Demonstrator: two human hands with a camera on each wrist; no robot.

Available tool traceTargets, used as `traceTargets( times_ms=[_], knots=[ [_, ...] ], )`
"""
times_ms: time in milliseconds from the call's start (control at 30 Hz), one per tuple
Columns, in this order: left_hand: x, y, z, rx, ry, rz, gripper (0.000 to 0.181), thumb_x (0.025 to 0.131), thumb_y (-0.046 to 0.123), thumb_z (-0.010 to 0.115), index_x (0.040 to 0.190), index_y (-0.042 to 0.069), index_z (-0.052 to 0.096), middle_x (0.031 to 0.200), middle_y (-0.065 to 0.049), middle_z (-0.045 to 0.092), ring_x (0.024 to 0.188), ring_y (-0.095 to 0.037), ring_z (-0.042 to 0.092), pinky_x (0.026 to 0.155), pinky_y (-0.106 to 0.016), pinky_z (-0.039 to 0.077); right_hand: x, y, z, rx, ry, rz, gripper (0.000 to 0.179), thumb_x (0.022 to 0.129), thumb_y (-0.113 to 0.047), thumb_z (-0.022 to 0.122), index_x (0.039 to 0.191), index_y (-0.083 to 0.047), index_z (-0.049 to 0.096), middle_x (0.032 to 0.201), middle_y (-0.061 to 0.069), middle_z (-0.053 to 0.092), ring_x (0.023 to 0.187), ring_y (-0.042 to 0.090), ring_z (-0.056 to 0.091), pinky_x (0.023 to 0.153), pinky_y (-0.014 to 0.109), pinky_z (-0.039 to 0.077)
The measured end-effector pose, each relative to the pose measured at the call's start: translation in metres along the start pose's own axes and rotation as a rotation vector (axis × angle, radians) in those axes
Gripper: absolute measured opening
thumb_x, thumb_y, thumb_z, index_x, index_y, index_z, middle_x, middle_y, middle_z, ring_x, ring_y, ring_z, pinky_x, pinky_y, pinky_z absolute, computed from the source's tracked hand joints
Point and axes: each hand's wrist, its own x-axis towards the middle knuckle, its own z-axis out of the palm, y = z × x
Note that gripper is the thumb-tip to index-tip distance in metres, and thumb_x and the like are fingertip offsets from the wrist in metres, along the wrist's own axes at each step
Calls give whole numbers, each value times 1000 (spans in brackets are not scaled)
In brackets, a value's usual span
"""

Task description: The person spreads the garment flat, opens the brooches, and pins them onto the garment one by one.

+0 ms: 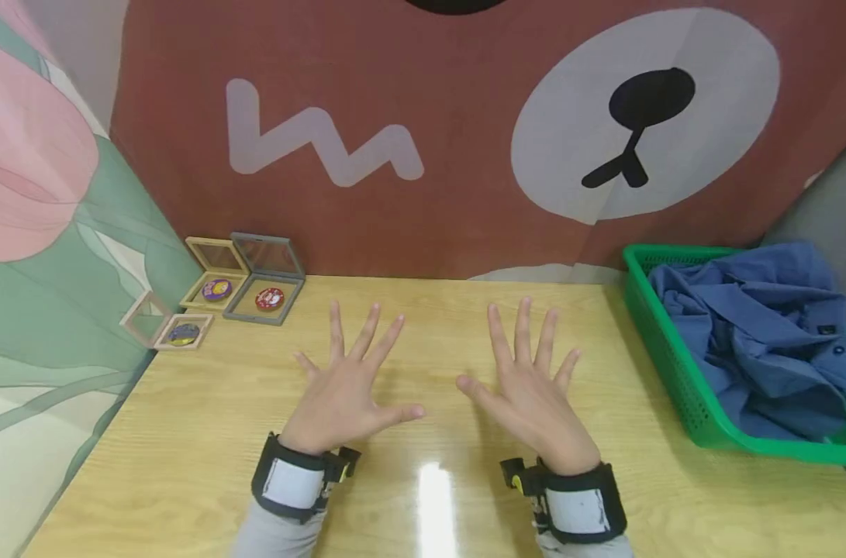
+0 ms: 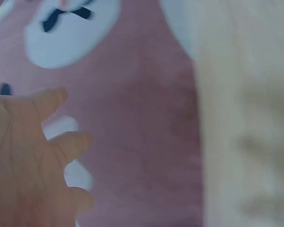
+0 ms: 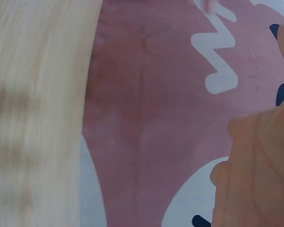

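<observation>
Both hands hover over the wooden table (image 1: 423, 356), palms down with fingers spread and nothing held. The left hand (image 1: 342, 395) is left of the middle; in the left wrist view its palm and fingers (image 2: 68, 144) fill the lower left. The right hand (image 1: 534, 395) mirrors it, and its palm shows at the right edge of the right wrist view. Nearest the left hand, at the back left, stand a grey case (image 1: 283, 298) with a red round badge (image 1: 270, 299), a yellow case (image 1: 194, 301) with a purple badge (image 1: 216, 290), and a pinkish case (image 1: 163, 343) with a dark badge (image 1: 184, 334). All three lids are up.
A green basket (image 1: 702, 403) holding crumpled blue cloth (image 1: 764, 325) stands on the right. Behind the table hangs a brown curtain (image 1: 464, 217) with a bear print. A floral cloth (image 1: 46, 325) covers the left side.
</observation>
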Motion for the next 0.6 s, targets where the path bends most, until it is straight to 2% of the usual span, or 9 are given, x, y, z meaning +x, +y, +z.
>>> traceTargets(
  times_ms=[100,167,367,467,600],
  knots=[
    [5,-4,1,-4,3,10,107,74,84,57,157,46,1,168,2,0,148,-45,-21,90,-92,4,4,3,-2,9,10,2,91,95,-71,39,159,-31,-12,159,7,-35,142,40,-39,101,83,-17],
    [4,-8,6,-16,-2,20,105,76,83,56,158,44,2,168,2,1,150,-44,-18,95,-90,1,3,6,-2,22,5,11,89,95,-71,38,159,-31,-11,160,6,-34,142,39,-40,101,83,-17],
    [6,-1,5,-13,26,106,98,81,79,55,159,39,10,168,3,8,154,-37,-10,101,-86,-2,3,9,-8,71,34,8,89,96,-70,38,158,-32,-12,160,5,-34,142,37,-40,102,83,-14],
    [9,6,7,-64,22,163,87,87,69,58,158,33,23,166,3,17,155,-32,1,106,-83,5,3,10,-11,70,46,0,92,95,-70,40,158,-32,-15,160,5,-35,143,37,-39,103,83,-12],
    [17,13,11,-129,7,271,68,94,52,62,152,22,42,162,0,32,154,-29,19,109,-75,25,3,16,-17,50,36,10,95,94,-71,41,158,-30,-17,159,5,-37,144,38,-38,104,83,-11]
  ],
)
